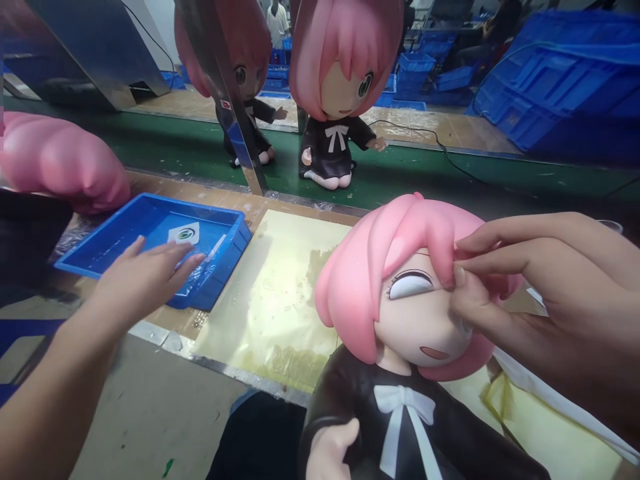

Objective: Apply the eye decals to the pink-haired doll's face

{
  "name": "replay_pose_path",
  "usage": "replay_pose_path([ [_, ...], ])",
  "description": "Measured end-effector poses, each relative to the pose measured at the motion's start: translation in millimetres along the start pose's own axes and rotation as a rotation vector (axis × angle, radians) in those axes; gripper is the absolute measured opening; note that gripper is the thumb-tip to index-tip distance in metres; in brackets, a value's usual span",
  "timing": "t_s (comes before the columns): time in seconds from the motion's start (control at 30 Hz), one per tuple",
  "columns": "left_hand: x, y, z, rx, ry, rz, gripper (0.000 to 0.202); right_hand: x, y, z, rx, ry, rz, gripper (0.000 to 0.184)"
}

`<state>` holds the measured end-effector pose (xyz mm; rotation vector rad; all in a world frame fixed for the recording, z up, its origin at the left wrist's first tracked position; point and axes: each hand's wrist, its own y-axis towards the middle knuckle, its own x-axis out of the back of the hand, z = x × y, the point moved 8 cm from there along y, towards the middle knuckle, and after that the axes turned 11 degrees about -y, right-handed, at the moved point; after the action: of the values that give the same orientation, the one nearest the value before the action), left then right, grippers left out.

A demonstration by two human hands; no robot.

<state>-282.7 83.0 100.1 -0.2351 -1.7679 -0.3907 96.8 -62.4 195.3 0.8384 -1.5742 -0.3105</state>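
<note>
Reaching over the blue tray (235, 250), the left hand (145, 270) is loosely spread, palm down, its fingertips near a decal (184, 235) with a green eye on it; whether they touch it, I cannot tell; the right hand (550, 287) is at the near figure's (357, 293) face, thumb and fingertips drawn close together by the pink fringe; whether they pinch anything, I cannot tell; that figure is in front, at the table's near edge, head tilted, its visible eye white under dark lashes; a yellow sheet (280, 287) lies beside the tray; another figure (336, 150) kneels on the green belt (165, 143) behind.
</note>
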Motion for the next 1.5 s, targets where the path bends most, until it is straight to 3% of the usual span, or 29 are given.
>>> replay_pose_path([
  [0.07, 22.0, -2.9, -48.3, -0.096, -0.045, -0.136, 0.045, 0.5, 0.0, 0.7, -0.018, 0.004, -0.001, 0.015],
  [0.1, 34.9, -6.0, -78.6, -0.203, -0.107, -0.229, 0.038, 0.8, 0.0, 0.9, -0.029, 0.001, 0.001, 0.014],
  [0.13, 44.5, -11.3, -115.1, -0.41, -0.271, -0.26, 0.031, 0.4, 0.0, 0.2, -0.05, -0.009, 0.013, 0.013],
  [0.2, 47.6, -23.6, -184.3, -0.8, -0.437, -0.133, 0.032, 1.0, 0.8, 0.2, -0.066, -0.028, 0.015, 0.014],
  [0.27, 40.3, -33.8, -237.0, -1.075, -0.507, 0.05, 0.034, 1.7, 2.6, 0.9, -0.05, -0.025, 0.013, 0.014],
  [0.33, 29.4, -37.4, -271.5, -1.235, -0.468, 0.127, 0.037, 2.8, 4.5, 1.6, -0.016, -0.007, 0.005, 0.014],
  [0.4, 19.1, -36.5, -290.6, -1.322, -0.391, 0.082, 0.039, 4.3, 5.5, 0.9, 0.005, 0.01, -0.003, 0.014],
  [0.57, 6.2, -38.5, -295.8, -1.391, -0.184, -0.16, 0.036, 8.5, 5.1, 3.2, 0.063, 0.002, -0.048, 0.013],
  [0.77, 13.6, -49.3, -283.6, -1.466, -0.232, -0.223, 0.027, 3.1, 4.7, 3.1, 0.027, 0.01, -0.042, 0.013],
  [0.93, 11.4, -40.9, -286.1, -1.381, -0.254, -0.207, 0.029, 5.5, 4.8, 3.5, 0.05, 0.013, -0.052, 0.012],
  [1.03, 13.7, -48.1, -278.7, -1.478, -0.282, -0.235, 0.026, 5.7, 5.6, 1.8, 0.053, 0.059, -0.026, 0.01],
  [1.1, 19.6, -51.6, -266.7, -1.524, -0.334, -0.313, 0.026, 4.4, 3.8, -0.4, 0.051, 0.116, 0.005, 0.008],
  [1.17, 27.9, -47.7, -252.7, -1.467, -0.4, -0.449, 0.027, 4.6, -0.6, -3.1, 0.058, 0.187, 0.011, 0.004],
  [1.23, 31.8, -35.3, -242.6, -1.311, -0.449, -0.53, 0.025, 4.9, -6.8, -4.6, 0.093, 0.236, 0.011, 0.006],
  [1.33, 24.9, -19.2, -242.6, -1.156, -0.459, -0.489, 0.029, 4.5, -17.1, -4.8, 0.171, 0.241, 0.015, 0.009],
  [1.5, 7.8, -18.6, -256.4, -1.178, -0.381, -0.42, 0.041, 2.2, -32.6, -5.5, 0.172, 0.194, 0.038, 0.017],
])
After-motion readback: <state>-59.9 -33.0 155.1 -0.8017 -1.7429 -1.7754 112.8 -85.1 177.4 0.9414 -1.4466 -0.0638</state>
